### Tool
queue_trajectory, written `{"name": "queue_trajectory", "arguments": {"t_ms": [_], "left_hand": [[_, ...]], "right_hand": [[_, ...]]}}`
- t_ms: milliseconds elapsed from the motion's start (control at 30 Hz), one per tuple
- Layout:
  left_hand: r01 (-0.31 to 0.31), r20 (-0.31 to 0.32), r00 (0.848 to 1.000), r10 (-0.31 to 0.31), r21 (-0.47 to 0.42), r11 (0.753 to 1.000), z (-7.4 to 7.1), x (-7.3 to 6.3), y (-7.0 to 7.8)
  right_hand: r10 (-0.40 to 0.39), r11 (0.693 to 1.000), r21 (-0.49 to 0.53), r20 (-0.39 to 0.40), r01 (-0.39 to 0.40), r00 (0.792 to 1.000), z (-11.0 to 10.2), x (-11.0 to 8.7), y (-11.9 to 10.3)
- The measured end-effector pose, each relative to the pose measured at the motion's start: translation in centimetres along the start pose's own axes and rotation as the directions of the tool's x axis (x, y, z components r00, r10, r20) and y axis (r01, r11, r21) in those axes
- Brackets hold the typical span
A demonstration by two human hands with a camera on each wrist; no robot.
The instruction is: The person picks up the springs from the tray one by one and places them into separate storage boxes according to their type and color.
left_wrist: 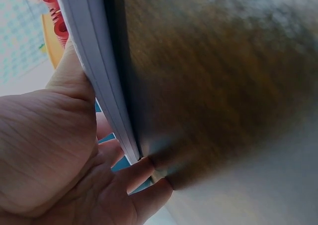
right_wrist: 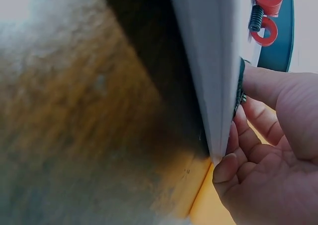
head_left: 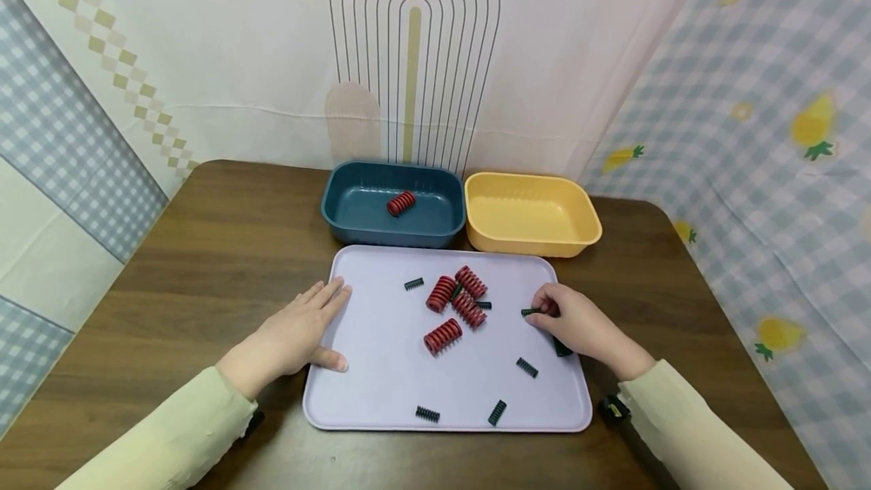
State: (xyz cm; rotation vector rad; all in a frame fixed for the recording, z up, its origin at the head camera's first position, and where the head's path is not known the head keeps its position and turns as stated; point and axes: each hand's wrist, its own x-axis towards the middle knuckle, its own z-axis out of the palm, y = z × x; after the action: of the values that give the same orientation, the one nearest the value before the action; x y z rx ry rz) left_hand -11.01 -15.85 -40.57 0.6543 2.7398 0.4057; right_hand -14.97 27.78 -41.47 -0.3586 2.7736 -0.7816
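My right hand [head_left: 578, 321] is over the right side of the lilac tray [head_left: 377, 369], its thumb and forefinger pinching a small dark green spring [head_left: 530, 312]. Another dark green spring [head_left: 562, 347] shows partly beneath that hand. Across the tray, my left hand [head_left: 289, 335] rests on the left rim with fingers straight and spread, holding nothing. Several thick red springs [head_left: 443, 336] are clustered at the tray's middle, with dark green springs partly hidden among them. More small dark springs lie scattered, including one near the back [head_left: 413, 283] and one at the front [head_left: 427, 414].
Behind the tray stands a blue bin [head_left: 354, 206] with one red spring [head_left: 401, 203] in it. A yellow bin [head_left: 531, 221] adjoins it on the right. The tray lies on a brown wooden table [head_left: 224, 248], with patterned cloth hanging behind and at the sides.
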Motion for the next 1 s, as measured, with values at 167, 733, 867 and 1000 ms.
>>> {"name": "queue_trajectory", "arguments": {"t_ms": [167,733,867,1000], "left_hand": [[-0.001,0.008,1.000,0.001,-0.005,1.000,0.1,0.0,-0.1],[0.002,-0.002,1.000,-0.002,0.006,1.000,0.0,0.1,-0.1],[0.004,0.001,1.000,-0.004,0.002,1.000,-0.1,0.0,0.0],[0.007,0.009,1.000,-0.007,0.000,1.000,-0.2,0.0,0.1]], "right_hand": [[-0.001,1.000,0.001,0.002,0.001,1.000,0.1,0.0,0.0],[-0.035,0.999,0.027,-0.063,0.036,0.997,-0.9,0.3,0.2],[-0.039,0.999,0.026,-0.125,0.042,0.991,-2.0,0.6,-0.1],[-0.049,0.998,0.016,-0.201,0.054,0.978,-3.2,1.2,-0.4]]}}
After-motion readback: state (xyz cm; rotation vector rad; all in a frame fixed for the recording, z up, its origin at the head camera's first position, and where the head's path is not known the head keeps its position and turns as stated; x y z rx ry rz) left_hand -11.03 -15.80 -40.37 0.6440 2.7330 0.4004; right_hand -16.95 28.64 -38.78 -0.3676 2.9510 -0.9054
